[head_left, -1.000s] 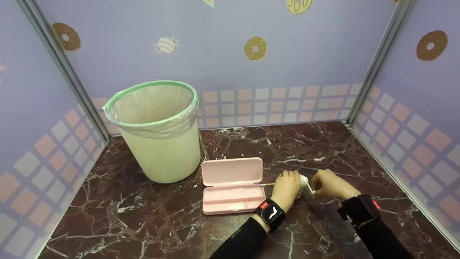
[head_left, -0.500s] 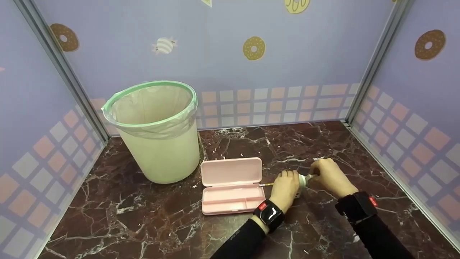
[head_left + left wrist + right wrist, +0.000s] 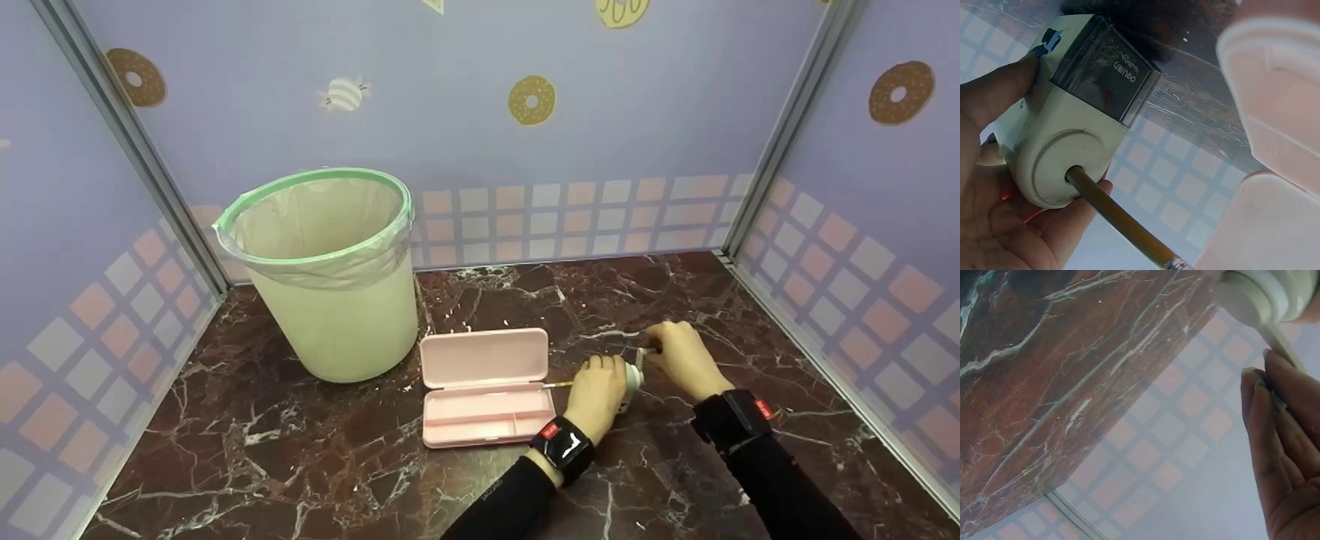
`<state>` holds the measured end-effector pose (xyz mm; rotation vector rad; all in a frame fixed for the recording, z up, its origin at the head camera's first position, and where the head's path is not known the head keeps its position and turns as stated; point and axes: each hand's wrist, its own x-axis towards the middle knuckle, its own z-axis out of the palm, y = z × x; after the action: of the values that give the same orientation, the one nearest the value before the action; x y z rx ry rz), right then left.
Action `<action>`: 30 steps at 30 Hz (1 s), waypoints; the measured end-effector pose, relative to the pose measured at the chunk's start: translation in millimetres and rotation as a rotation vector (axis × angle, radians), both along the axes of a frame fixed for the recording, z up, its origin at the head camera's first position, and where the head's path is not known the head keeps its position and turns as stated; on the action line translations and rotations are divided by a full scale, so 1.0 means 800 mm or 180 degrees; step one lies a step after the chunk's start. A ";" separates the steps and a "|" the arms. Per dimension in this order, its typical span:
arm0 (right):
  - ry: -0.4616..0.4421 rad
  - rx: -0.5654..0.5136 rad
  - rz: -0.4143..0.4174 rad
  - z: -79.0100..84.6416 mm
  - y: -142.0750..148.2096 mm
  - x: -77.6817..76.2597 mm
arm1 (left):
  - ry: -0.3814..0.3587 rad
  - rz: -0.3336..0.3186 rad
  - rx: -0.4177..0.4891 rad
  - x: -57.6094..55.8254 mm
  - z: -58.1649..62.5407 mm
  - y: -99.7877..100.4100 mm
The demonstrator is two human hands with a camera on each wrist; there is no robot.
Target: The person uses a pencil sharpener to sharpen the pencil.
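Marbled tabletop (image 3: 337,465): left hand (image 3: 598,394) grips sharpener (image 3: 1089,115) (pencil (image 3: 1120,218) inserted).

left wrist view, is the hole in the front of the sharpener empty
No, a yellow-brown pencil sticks out of the round hole in the front of the sharpener.

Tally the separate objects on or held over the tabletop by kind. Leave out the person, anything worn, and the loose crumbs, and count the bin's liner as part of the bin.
Bin: 1
Pencil case: 1
Crank pencil sharpener: 1
Pencil: 1
Total: 4
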<state>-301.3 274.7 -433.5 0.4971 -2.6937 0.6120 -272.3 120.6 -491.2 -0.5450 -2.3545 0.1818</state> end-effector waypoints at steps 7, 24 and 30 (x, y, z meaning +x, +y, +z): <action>0.0014 -0.0036 -0.0071 -0.012 -0.003 -0.016 | -0.0084 -0.0002 -0.0003 0.000 0.002 0.000; -0.0291 0.0025 0.0094 -0.066 0.005 -0.033 | 0.0071 -0.0026 0.0043 0.001 0.000 0.005; -0.0352 0.0010 0.0385 -0.078 0.006 -0.020 | 0.0048 -0.0003 0.0025 0.001 0.000 0.000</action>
<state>-317.3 279.8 -495.8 0.6490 -2.7840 0.6871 -271.7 120.5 -491.4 -0.5391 -2.3393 0.1755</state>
